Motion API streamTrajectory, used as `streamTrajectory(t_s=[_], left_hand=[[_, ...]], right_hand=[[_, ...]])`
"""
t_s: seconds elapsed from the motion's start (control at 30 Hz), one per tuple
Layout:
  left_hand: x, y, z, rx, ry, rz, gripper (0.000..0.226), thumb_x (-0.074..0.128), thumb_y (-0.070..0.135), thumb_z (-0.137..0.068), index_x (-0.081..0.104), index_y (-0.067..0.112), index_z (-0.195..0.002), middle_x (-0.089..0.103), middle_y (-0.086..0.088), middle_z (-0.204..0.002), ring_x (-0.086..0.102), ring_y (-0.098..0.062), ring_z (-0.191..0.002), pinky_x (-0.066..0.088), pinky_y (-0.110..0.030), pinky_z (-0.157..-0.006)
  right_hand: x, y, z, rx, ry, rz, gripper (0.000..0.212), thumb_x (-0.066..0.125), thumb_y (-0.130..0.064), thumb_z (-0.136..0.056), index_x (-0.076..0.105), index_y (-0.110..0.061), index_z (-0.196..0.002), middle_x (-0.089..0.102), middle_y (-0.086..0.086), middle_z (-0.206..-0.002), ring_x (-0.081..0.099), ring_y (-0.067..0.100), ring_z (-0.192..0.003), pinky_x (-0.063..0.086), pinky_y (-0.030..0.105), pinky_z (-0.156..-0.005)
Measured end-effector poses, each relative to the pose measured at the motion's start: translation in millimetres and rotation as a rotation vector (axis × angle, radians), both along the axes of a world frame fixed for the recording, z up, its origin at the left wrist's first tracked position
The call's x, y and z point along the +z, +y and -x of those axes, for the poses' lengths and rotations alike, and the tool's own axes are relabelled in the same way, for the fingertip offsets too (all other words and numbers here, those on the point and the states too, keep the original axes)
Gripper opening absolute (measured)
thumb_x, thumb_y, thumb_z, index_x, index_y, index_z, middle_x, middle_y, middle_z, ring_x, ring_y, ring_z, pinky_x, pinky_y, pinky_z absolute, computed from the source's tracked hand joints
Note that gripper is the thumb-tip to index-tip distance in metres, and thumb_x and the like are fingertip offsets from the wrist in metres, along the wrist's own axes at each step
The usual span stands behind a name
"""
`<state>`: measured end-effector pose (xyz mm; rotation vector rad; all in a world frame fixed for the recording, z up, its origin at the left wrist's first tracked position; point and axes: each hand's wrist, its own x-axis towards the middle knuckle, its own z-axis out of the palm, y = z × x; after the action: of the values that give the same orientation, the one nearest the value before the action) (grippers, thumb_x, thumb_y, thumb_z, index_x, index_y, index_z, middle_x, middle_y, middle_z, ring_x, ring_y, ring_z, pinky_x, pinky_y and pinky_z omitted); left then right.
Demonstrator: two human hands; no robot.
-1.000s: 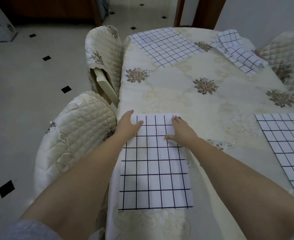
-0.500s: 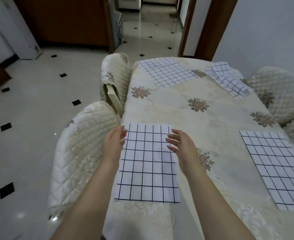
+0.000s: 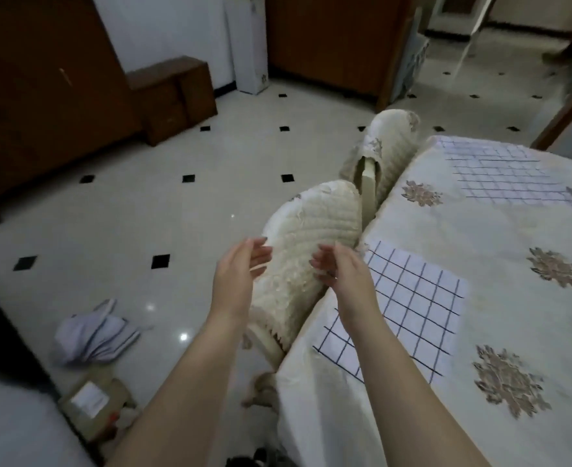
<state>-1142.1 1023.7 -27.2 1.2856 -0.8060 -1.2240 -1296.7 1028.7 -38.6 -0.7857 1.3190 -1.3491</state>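
**Head view.** A change is seen against the pictures from a second and half a second ago. Then both hands were laid on the far corners of the checked placemat (image 3: 409, 308), and afterwards held just above its sides. Now the left hand (image 3: 235, 281) and the right hand (image 3: 343, 281) are raised clear of it and held in the air in front of the quilted chair back (image 3: 311, 230), beside the table edge. The view has also been swung to the left, so that much more of the tiled floor (image 3: 176, 203) is taken in.

The checked placemat is left lying flat on the tablecloth (image 3: 486, 251), close to the table's near left edge, with no wrinkle to be made out. From this it is judged that the laying and smoothing of this mat is finished and that other work is being turned to. A heap of pale cloths (image 3: 92, 335) lies on the floor in the direction now faced, but whether it is meant cannot be told.

Nothing is held by either hand. The palms are turned toward each other and the fingers (image 3: 261, 252) are loosely bent and kept apart from the thumbs, so both hands are released. No contact with the chair back can be made out. The right forearm is seen across the mat's left side, apparently above it rather than resting on it.
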Motion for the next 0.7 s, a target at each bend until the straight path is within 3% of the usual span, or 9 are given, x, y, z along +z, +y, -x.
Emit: streamTrajectory(t_s=[0.2, 0.33, 0.5, 0.7], left_hand=[[-2, 23, -88, 0.265, -0.008, 0.012, 0.031, 0.04, 0.027, -0.101, 0.068, 0.015, -0.092, 0.069, -0.009, -0.091, 0.065, -0.022, -0.089, 0.049, -0.034, -0.083], [-2, 38, -131, 0.375, -0.011, -0.013, 0.032, 0.038, 0.026, -0.101, 0.066, 0.015, -0.092, 0.068, -0.006, -0.088, 0.064, -0.018, -0.085, 0.048, -0.038, -0.088], [-11, 42, -178, 0.419, -0.039, -0.065, 0.031, 0.038, 0.031, -0.101, 0.065, 0.018, -0.093, 0.067, -0.002, -0.088, 0.064, -0.014, -0.084, 0.046, -0.033, -0.085], [-39, 17, -226, 0.412, -0.045, -0.143, 0.032, 0.037, 0.032, -0.1, 0.064, 0.016, -0.096, 0.067, -0.003, -0.089, 0.063, -0.015, -0.086, 0.046, -0.035, -0.088]], right_hand=[[4, -11, -86, 0.248, -0.028, 0.032, 0.027, 0.041, -0.021, -0.1, 0.066, -0.011, -0.097, 0.066, 0.011, -0.095, 0.064, 0.021, -0.09, 0.054, 0.034, -0.08], [6, -24, -131, 0.353, -0.027, 0.072, 0.028, 0.041, -0.021, -0.101, 0.067, -0.013, -0.095, 0.066, 0.012, -0.096, 0.064, 0.022, -0.091, 0.053, 0.033, -0.078], [3, -41, -173, 0.424, -0.041, 0.075, 0.026, 0.042, -0.021, -0.1, 0.066, -0.015, -0.093, 0.065, 0.009, -0.093, 0.064, 0.021, -0.089, 0.054, 0.033, -0.077], [-26, -66, -218, 0.447, 0.008, -0.004, 0.024, 0.046, -0.025, -0.099, 0.067, -0.014, -0.094, 0.065, 0.008, -0.095, 0.065, 0.02, -0.089, 0.054, 0.033, -0.076]])
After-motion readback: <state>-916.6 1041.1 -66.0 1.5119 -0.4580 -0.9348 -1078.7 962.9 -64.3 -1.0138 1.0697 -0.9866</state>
